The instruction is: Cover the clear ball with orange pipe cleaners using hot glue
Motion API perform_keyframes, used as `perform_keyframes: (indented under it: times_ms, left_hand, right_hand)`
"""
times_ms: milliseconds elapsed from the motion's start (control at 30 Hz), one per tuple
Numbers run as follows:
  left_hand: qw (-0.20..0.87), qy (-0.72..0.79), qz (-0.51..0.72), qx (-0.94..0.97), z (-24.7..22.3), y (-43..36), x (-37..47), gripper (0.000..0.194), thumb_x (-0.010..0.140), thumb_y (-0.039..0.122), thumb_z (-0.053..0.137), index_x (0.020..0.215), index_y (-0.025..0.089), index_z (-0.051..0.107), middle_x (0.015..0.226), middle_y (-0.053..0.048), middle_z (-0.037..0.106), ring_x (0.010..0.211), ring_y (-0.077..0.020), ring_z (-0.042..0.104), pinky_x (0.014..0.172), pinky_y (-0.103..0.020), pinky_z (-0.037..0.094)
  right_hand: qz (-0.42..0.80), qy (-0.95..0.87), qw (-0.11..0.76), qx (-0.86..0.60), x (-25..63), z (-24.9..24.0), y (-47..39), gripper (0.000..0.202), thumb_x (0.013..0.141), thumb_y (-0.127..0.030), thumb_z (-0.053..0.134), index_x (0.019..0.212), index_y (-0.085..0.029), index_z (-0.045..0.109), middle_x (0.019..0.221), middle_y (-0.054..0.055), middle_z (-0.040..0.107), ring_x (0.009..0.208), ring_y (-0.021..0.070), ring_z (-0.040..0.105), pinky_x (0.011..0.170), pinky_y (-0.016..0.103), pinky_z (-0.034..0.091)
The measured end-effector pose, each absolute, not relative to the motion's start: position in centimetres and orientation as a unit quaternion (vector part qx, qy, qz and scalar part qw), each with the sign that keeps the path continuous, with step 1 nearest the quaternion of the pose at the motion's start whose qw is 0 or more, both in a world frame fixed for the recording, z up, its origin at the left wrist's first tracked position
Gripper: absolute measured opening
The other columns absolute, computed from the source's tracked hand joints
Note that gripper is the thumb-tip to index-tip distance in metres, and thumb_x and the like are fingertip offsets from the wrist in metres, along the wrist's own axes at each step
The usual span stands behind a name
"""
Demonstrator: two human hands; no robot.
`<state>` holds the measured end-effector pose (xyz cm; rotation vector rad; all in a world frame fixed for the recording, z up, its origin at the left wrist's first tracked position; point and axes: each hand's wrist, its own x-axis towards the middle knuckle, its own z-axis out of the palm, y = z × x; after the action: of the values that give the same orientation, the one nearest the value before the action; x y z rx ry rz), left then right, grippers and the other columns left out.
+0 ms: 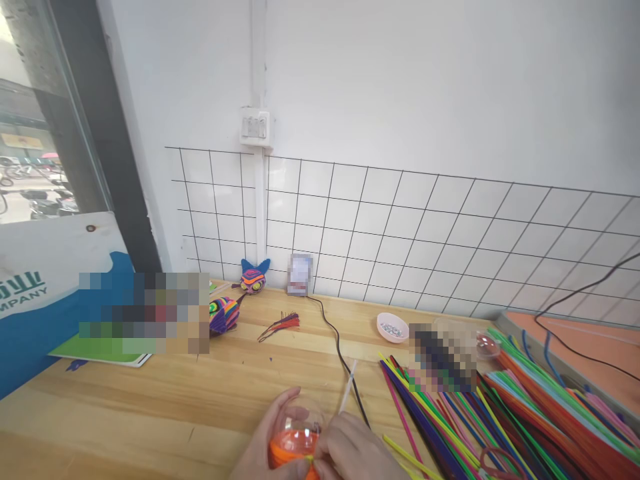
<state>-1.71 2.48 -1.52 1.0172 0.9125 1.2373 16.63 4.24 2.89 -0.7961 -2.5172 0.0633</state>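
between our left grip [257, 443] and right grip [357, 447]: clear ball [295, 441], lower part covered orange, upper dome bare. left grip is clamped round its side, thumb low in front. right grip is curled in opposite, fingertips by a small yellow end [310, 459]; can't tell if they're clamped on it or just pressing. our read: covering stage, strand work on the shell, only partway given the bare dome. next move calls for left keeping the ball steady while right seats that end flush, no gap. just beyond right grip: pale stick [349, 387], crossing black cord [338, 345] in view; can't see if we hold it. right of that grip: loose coloured strands [450, 427] on the tabletop [175, 380].
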Motion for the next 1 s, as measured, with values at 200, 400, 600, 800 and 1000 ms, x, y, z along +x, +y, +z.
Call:
perform_keyframes:
  times_ms: [200,400,600,800,1000]
  left_hand:
    - [0.581,0.405,0.559,0.430,-1.1,2.4,-1.4,0.077,0.048,0.047,0.083,0.114,0.023,0.051,0.098,-0.008,0.064,0.092,-0.0300,0.064,0.082,-0.038,0.047]
    - [0.593,0.398,0.562,0.417,-1.0,2.5,-1.8,0.074,0.051,0.047,0.081,0.115,0.023,0.050,0.096,-0.007,0.066,0.087,-0.0279,0.064,0.077,-0.036,0.047]
    - [0.624,0.378,0.551,0.404,-1.8,2.8,-2.3,0.074,0.052,0.044,0.082,0.115,0.023,0.050,0.096,-0.007,0.067,0.086,-0.0287,0.064,0.078,-0.038,0.047]
    - [0.694,0.323,0.557,0.323,-2.4,2.9,-2.5,0.073,0.050,0.036,0.085,0.114,0.024,0.053,0.094,-0.005,0.066,0.084,-0.0263,0.065,0.073,-0.035,0.047]
    - [0.767,0.249,0.528,0.266,-2.0,3.1,-2.2,0.062,0.053,0.036,0.081,0.108,0.025,0.054,0.088,-0.004,0.068,0.073,-0.0240,0.067,0.065,-0.037,0.049]
  right_hand:
    - [0.045,-0.920,0.256,-0.293,16.6,2.6,4.2,0.009,0.083,-0.019,0.063,0.082,-0.021,0.055,0.077,-0.001,0.064,0.069,0.0137,0.062,0.063,0.019,0.049]
    - [0.062,-0.908,0.269,-0.314,16.8,2.8,4.4,0.007,0.084,-0.021,0.061,0.087,-0.023,0.055,0.078,-0.002,0.067,0.069,0.0146,0.063,0.063,0.020,0.048]
    - [0.054,-0.914,0.279,-0.288,16.7,2.7,4.5,0.009,0.090,-0.020,0.052,0.082,-0.021,0.057,0.073,0.000,0.066,0.065,0.0146,0.061,0.059,0.021,0.047]
    - [0.045,-0.912,0.292,-0.284,16.5,3.3,4.3,0.023,0.097,-0.027,0.039,0.087,-0.020,0.059,0.072,0.003,0.065,0.064,0.0158,0.061,0.059,0.023,0.049]
    - [0.063,-0.911,0.308,-0.266,16.8,3.2,4.6,0.023,0.097,-0.028,0.040,0.095,-0.020,0.061,0.076,0.005,0.066,0.069,0.0169,0.062,0.063,0.024,0.050]
